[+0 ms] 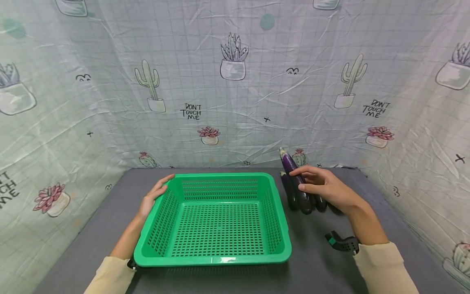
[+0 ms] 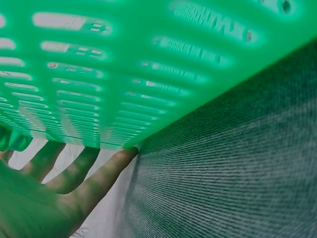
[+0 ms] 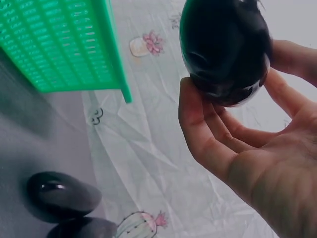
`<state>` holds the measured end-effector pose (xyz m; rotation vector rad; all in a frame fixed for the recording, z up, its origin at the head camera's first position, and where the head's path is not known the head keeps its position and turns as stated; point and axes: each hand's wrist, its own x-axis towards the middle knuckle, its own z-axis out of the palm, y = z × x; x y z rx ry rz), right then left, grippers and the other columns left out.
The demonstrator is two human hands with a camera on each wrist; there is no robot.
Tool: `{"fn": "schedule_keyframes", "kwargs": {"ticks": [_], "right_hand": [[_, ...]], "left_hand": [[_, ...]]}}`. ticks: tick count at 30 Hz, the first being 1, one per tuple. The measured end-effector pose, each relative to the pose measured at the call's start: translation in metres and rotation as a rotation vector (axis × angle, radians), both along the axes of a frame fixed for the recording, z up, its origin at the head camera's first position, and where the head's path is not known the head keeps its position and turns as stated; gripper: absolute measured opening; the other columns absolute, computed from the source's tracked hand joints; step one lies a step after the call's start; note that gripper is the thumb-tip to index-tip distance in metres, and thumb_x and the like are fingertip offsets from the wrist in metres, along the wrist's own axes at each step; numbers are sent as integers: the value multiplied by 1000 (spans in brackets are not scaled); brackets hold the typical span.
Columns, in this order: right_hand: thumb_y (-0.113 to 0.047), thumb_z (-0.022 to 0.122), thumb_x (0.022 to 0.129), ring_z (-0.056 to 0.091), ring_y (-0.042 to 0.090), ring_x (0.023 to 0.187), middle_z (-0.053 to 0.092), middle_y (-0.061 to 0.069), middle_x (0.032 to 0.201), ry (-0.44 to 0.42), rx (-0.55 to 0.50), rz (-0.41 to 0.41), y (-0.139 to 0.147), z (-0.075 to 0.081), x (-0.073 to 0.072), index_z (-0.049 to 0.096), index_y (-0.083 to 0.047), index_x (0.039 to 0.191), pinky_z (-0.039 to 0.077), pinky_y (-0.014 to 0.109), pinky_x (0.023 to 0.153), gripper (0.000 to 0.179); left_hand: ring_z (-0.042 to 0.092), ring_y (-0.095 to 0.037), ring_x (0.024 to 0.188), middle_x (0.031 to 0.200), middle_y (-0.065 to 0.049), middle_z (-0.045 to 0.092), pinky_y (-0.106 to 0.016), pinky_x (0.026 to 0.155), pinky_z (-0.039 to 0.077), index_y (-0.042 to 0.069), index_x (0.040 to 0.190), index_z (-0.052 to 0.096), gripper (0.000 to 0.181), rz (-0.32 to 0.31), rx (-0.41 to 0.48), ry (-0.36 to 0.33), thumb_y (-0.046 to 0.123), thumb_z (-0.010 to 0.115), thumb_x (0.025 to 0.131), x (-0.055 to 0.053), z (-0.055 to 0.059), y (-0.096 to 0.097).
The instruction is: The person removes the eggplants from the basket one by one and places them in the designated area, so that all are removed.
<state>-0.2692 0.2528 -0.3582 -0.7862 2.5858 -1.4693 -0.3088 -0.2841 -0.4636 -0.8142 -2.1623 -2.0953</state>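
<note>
My right hand grips a long purple eggplant, thumb on one side and fingers on the other. The eggplant slants, its stem end pointing up and away, and in the right wrist view its dark round end is lifted off the table. Several more eggplants lie below and around it, partly hidden by the hand. At the left stands a green plastic basket with slotted walls and nothing inside. My left hand rests along its left side, the extended fingers against the outer wall.
The dark grey table carries the basket and the eggplants. A pale curtain printed with potted cacti surrounds it at the back and both sides. A black and green wrist device juts from the right wrist near the sleeve.
</note>
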Motion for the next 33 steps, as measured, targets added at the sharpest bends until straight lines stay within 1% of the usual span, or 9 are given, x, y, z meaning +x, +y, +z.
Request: {"fn": "schedule_keyframes", "kwargs": {"ticks": [4,7,12,15,17,20,22,28,33], "right_hand": [[-20,61,105,57,26,128,54,3,146,11,-8,-13,9,-2,-3,61,-13,140,52,48,100,36],[-18,61,105,61,12,107,57,-2,140,19,-18,-8,15,-2,-5,61,-12,141,54,31,83,36],[-19,60,106,59,5,118,54,0,148,1,-24,-20,22,-1,-4,59,-11,144,53,25,90,39],[-21,61,106,56,14,131,50,0,152,-18,-10,-43,27,0,-4,58,-11,145,53,32,97,41],[-21,61,105,48,26,142,47,2,155,-25,-9,-48,30,0,-4,57,-10,146,49,46,107,42],[-19,63,104,32,43,152,45,5,158,-22,-15,-44,34,-1,-5,57,-11,146,34,68,116,43],[-17,64,103,29,47,153,44,6,159,-16,-19,-38,37,-2,-6,57,-11,146,28,75,116,44],[-15,68,101,28,47,152,47,0,155,-15,-33,-53,46,-2,-8,57,-10,146,26,74,116,47],[-16,69,100,25,51,152,45,3,154,-9,-33,-110,57,-3,-7,57,-8,145,22,78,115,47]], "left_hand": [[53,-2,132,156,8,35,-18,104,48,1,163,22,50,-44,46,-7,16,23,115,1,-1,0],[54,-3,132,156,8,35,-19,104,50,1,163,21,50,-61,62,-12,15,22,115,1,-1,-1],[54,-4,134,156,8,35,-20,105,50,0,163,18,51,-77,71,-31,17,22,115,0,-1,-2],[53,-4,134,157,7,34,-20,105,49,-1,164,16,52,-73,64,-34,18,22,115,0,-1,-1],[50,0,135,157,7,33,-17,106,46,-4,163,16,53,-39,31,-15,18,22,115,0,-1,-1],[43,5,136,157,8,33,-13,105,40,-7,162,17,53,21,-18,19,17,23,115,0,-2,-1],[44,5,135,157,8,33,-12,104,40,-8,161,17,53,29,-18,23,16,23,115,1,-3,-2],[57,-7,133,154,7,41,-23,105,52,0,164,12,52,-128,129,-58,16,19,115,1,-3,-4],[57,-7,132,154,8,43,-22,105,51,-1,164,12,51,-138,135,-51,14,19,115,-1,-3,-3]]}}
